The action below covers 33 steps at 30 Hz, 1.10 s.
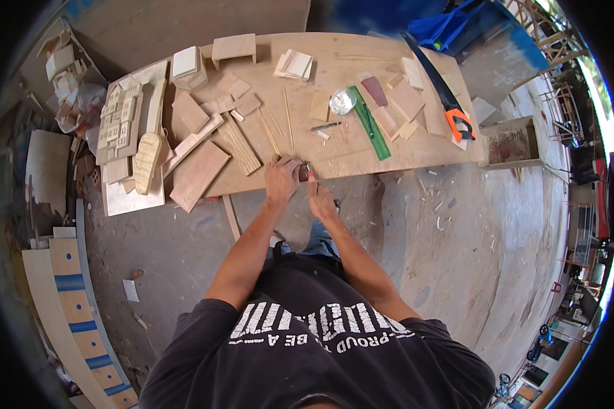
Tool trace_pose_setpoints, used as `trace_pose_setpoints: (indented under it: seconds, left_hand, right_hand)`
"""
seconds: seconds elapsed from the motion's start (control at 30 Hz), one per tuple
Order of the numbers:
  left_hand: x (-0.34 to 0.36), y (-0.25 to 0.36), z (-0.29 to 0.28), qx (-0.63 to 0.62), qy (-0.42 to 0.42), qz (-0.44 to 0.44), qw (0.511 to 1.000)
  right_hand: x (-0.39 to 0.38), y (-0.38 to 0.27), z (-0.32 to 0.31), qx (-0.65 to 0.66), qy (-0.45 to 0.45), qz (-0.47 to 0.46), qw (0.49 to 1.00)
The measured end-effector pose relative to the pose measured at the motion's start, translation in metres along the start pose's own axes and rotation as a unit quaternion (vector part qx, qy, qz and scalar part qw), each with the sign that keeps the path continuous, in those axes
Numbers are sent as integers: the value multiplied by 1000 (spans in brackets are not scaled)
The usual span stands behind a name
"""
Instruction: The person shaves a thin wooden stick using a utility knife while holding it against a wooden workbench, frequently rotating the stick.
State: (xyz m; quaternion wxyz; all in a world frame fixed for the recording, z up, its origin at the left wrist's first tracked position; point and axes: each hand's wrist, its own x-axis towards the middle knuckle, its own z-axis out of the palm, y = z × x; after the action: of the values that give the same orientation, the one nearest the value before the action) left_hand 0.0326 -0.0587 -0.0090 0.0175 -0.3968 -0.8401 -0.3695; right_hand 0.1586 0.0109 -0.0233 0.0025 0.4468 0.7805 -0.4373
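1. The person's right hand (322,199) has its grip closed around a red-handled tool (312,176), which is at the counter's (361,63) near edge, between both hands.
2. The left hand (283,177) curls beside the tool's metal tip; whether its grip holds anything cannot be told.
3. An open box (514,164) near the counter's right end looks brown inside.
4. A translucent bag (89,101), far left, has wood scraps (65,84) at its mouth.

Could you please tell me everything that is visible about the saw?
The saw has a long, dark, metal-looking blade, narrowing toward its tip, and an orange-and-black grip with a looped shape. It lies slantwise on the right end of the table, tip by the far edge, grip nearer the person. Nobody holds it. Its teeth cannot be made out.
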Motion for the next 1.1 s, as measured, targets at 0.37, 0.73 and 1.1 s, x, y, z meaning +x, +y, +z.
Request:
trace_pose_setpoints:
  seconds: [0.37,0.73,1.1]
  left_hand:
    - [3,-6,-5,16,-70,10,997]
    - [5,-13,-3,-21,-56,66,996]
    - [0,-17,10,-60,-8,22,998]
  right_hand:
    - [-8,-7,-8,-27,7,-43,999]
    - [1,-14,-6,-52,19,30,998]
    - [-10,7,-19,16,-15,3,1000]
